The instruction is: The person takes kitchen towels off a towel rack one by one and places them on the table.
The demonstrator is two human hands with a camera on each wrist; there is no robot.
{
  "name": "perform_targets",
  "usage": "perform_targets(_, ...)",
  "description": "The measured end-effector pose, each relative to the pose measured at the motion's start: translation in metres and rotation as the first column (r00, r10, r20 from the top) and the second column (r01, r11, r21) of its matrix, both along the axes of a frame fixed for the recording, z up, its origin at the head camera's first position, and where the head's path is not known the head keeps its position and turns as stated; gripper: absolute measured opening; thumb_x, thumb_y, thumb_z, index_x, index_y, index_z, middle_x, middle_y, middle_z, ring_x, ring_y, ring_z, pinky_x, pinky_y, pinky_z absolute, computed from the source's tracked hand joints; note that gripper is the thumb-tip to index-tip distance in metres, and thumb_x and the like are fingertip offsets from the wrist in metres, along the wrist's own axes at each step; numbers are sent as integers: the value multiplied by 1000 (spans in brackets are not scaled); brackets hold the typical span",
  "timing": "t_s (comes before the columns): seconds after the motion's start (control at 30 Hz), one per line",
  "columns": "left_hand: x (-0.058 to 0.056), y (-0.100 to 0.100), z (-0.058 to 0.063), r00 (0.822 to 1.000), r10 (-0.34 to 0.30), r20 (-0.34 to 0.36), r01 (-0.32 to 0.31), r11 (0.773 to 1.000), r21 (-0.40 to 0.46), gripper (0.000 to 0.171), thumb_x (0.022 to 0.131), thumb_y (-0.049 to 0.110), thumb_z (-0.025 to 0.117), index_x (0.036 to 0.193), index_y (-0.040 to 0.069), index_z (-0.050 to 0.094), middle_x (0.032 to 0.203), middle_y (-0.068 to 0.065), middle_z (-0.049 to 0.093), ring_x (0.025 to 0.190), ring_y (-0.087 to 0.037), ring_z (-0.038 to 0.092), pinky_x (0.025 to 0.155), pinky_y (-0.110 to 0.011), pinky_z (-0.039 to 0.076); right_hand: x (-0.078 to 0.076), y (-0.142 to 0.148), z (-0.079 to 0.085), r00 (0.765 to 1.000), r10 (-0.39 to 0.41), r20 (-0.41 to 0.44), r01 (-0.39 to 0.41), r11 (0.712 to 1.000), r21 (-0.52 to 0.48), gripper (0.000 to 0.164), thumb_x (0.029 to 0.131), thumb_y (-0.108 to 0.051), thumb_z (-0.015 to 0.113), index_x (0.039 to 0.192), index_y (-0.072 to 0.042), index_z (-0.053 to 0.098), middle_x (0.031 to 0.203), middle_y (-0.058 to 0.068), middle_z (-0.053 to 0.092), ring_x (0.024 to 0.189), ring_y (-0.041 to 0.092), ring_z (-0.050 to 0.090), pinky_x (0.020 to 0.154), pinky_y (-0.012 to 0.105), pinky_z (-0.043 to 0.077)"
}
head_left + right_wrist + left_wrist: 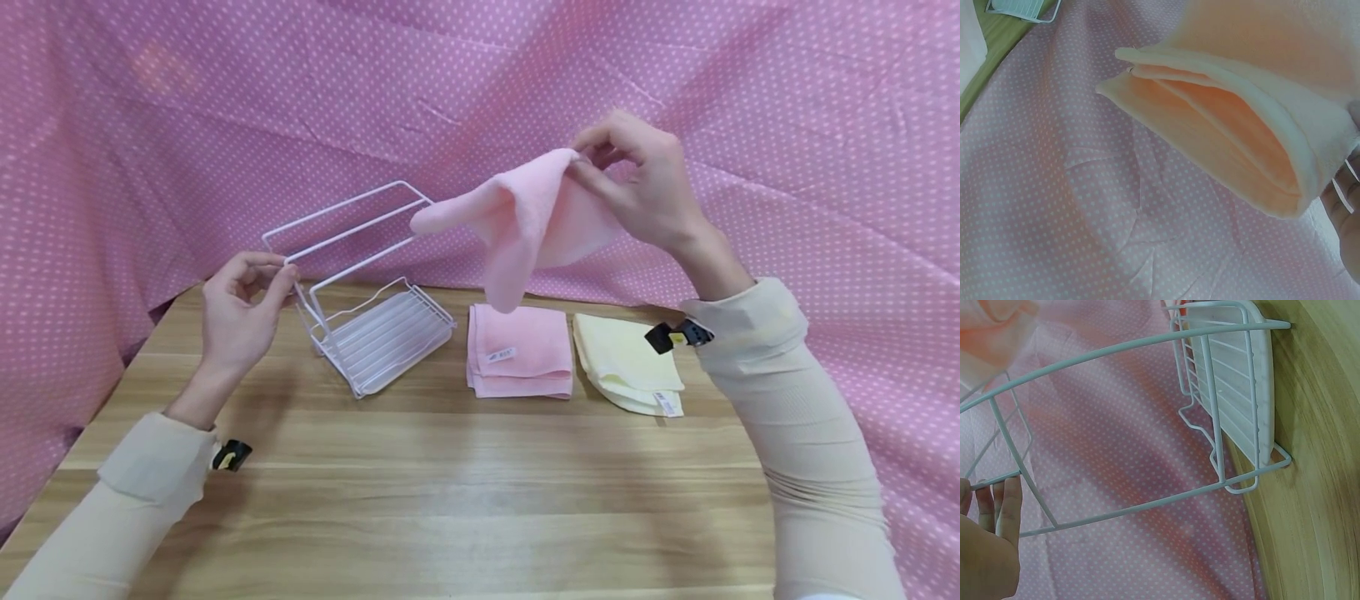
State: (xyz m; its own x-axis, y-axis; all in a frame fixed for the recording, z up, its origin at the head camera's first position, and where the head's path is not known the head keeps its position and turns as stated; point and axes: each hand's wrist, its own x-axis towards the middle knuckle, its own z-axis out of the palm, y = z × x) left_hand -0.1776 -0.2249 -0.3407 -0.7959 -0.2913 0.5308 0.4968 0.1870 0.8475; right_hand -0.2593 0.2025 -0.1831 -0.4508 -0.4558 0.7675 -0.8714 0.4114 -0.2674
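A white wire rack (360,267) with a ribbed tray (392,342) at its base stands on the table's left side. My left hand (243,304) pinches the rack's upper left bar between thumb and fingers; in the left wrist view its fingertips (1010,503) are on that bar. High on the right, my right hand (641,179) pinches a light pink towel (536,204) by its edge. The towel hangs in loose folds, one corner reaching the rack's top bars. In the right wrist view the folded towel (1229,131) shows its open layers.
A folded pink towel (521,346) with a white label lies right of the rack. Beside it is a folded pale yellow towel (630,362). A pink dotted cloth (480,83) hangs behind the wooden table (465,500).
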Motion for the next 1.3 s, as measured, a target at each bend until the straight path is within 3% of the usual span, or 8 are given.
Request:
perform_targets(0.3, 6, -1, 1, 1000, -24, -3, 24, 999, 26, 25, 95, -10, 69, 97, 14, 73, 84, 5, 77, 72, -5, 70, 72, -18, 70, 21, 10, -11, 1000, -10, 8, 9, 996, 89, 13, 91, 6, 77, 102, 9, 72, 94, 23, 73, 90, -14, 57, 84, 5, 58)
perform_targets(0.63, 7, -3, 4, 999, -36, 2, 36, 998, 44, 25, 95, -10, 69, 97, 15, 73, 83, 3, 77, 72, -5, 70, 72, -18, 70, 43, 12, -34, 999, 30, 26, -34, 987, 159, 14, 87, 4, 82, 99, 1, 75, 90, 13, 74, 89, -6, 59, 81, 6, 56)
perform_targets(0.9, 6, -4, 4, 999, -37, 8, 37, 999, 24, 21, 96, -9, 69, 99, 11, 72, 84, 4, 77, 73, -6, 70, 72, -18, 70, 58, 14, -56, 995, 20, 95, -38, 983, 182, 18, 85, 5, 84, 100, -1, 76, 85, 7, 71, 82, 1, 60, 77, 4, 57)
perform_targets(1.1, 3, -6, 2, 1000, -18, 11, 18, 1000, -9, 23, 96, -8, 69, 98, 15, 72, 84, 7, 76, 73, -5, 70, 72, -17, 70, 65, 18, -78, 996, -13, 88, -6, 977, 211, 18, 83, 2, 86, 97, -4, 76, 78, 2, 68, 73, 0, 59, 66, 4, 57)
perform_targets(1.3, 0, -6, 1, 1000, -16, 4, 16, 1000, -17, 24, 96, -7, 69, 98, 17, 72, 83, 9, 76, 72, -4, 70, 71, -16, 69, 73, 21, -96, 993, -6, 120, -21, 974, 224, 20, 82, 2, 86, 96, -7, 75, 78, -2, 69, 71, -1, 58, 67, 6, 59)
